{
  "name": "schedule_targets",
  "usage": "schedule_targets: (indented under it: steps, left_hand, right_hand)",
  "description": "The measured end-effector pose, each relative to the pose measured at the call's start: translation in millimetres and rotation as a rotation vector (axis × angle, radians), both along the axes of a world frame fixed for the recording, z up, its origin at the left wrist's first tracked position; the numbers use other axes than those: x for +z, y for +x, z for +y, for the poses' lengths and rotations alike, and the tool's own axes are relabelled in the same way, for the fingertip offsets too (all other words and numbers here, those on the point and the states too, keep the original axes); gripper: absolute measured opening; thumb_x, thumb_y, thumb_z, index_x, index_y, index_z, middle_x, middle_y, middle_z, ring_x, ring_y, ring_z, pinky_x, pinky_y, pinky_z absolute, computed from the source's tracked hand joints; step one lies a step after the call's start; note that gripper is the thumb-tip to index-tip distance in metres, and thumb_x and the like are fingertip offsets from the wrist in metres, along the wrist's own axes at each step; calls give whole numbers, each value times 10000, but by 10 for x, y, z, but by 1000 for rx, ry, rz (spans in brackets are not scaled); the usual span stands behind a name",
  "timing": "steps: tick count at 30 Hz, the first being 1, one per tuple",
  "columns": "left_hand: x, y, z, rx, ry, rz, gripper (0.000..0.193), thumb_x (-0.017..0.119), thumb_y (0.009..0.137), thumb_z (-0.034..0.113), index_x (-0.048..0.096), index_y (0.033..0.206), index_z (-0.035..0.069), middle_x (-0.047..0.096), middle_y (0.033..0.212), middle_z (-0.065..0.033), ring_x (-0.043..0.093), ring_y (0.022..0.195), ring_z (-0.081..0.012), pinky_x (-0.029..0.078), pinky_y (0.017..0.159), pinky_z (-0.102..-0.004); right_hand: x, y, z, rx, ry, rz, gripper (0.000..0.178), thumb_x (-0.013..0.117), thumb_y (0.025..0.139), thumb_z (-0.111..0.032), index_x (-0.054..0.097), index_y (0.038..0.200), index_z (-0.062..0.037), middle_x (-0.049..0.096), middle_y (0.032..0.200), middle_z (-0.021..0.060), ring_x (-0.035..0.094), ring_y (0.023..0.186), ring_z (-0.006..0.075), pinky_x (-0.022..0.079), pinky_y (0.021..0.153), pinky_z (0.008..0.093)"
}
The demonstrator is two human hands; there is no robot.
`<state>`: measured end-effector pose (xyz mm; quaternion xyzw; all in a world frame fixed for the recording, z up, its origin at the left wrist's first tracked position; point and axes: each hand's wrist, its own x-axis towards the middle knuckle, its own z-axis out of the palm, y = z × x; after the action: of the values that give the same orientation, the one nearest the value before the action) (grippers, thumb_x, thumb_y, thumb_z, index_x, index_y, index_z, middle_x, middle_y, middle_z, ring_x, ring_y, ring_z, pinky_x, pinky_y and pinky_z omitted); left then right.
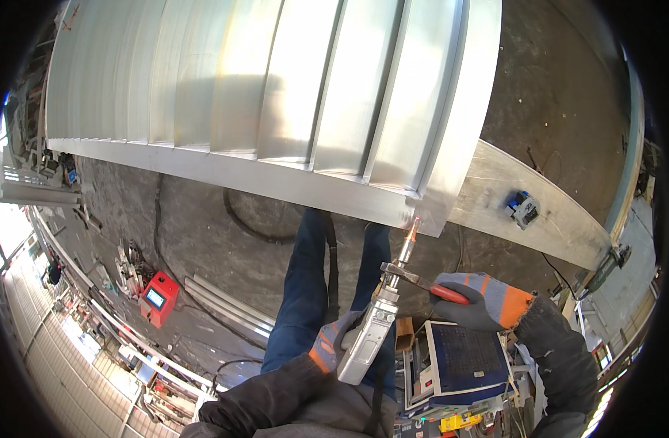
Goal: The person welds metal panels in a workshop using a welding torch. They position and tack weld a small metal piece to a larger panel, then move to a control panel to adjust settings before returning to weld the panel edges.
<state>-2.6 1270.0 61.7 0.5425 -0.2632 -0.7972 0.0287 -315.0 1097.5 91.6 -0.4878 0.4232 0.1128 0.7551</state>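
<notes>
My left hand (336,342) is wrapped round the grip of a silver handheld welding gun (369,337), which slants up and to the right. Its copper-coloured nozzle (410,235) ends at the lower right corner of a large ribbed metal panel (291,182), where a small red spot shows. Closed on a hand tool (448,294) with a red handle and metal head, my right hand (480,299) wears a grey and orange glove. The tool's head lies across the gun's neck in this view; whether they touch, I cannot tell. My left glove is also grey and orange.
A flat metal plate (495,197) extends right of the panel, bearing a blue and silver device (524,209). Below my right hand stands a dark blue machine (466,358). A red box with a screen (158,298), metal lengths (228,310) and cables (250,230) lie on the floor.
</notes>
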Motion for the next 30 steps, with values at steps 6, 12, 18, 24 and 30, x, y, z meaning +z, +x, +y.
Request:
schedule_targets:
  steps: [6, 12, 18, 24, 30]
  left_hand:
    - [-25, 33, 26, -61, -40, -20, 587, 772, 856, 112, 524, 1384, 42, 655, 1237, -113, 634, 1152, -181, 502, 988, -313]
    - [-13, 16, 47, 109, 152, 29, 581, 749, 866, 78, 521, 1400, 41, 655, 1239, -121, 633, 1163, -185, 501, 996, -318]
    - [24, 18, -3, -60, -84, -6, 560, 737, 872, 53, 527, 1391, 44, 666, 1224, -115, 637, 1149, -181, 498, 995, -311]
    - [-26, 27, 56, 77, 149, 25, 529, 746, 884, 83, 538, 1370, 50, 672, 1195, -99, 648, 1102, -161, 516, 941, -297]
    - [-42, 113, 113, 127, 274, 118, 509, 757, 894, 133, 554, 1356, 67, 674, 1162, -79, 661, 1034, -156, 530, 908, -298]
  right_hand:
    - [-35, -43, 41, 14, -63, 15, 272, 674, 958, -248, 597, 1140, -60, 661, 965, 186, 668, 920, 371, 524, 770, 434]
    - [-56, -62, 112, -9, 0, 197, 318, 706, 939, -269, 600, 1150, -56, 666, 901, 177, 685, 832, 340, 534, 718, 423]
    - [-210, -58, 218, -26, -104, 55, 297, 705, 938, -270, 624, 1122, -51, 677, 891, 165, 678, 800, 323, 540, 718, 405]
    - [-303, -79, 286, -8, -100, 35, 230, 672, 956, -248, 616, 1061, -51, 659, 863, 166, 662, 789, 341, 532, 711, 421]
    - [-367, -20, 318, -98, 17, -39, 251, 651, 977, -252, 585, 1126, -61, 661, 915, 149, 660, 828, 316, 530, 740, 417]
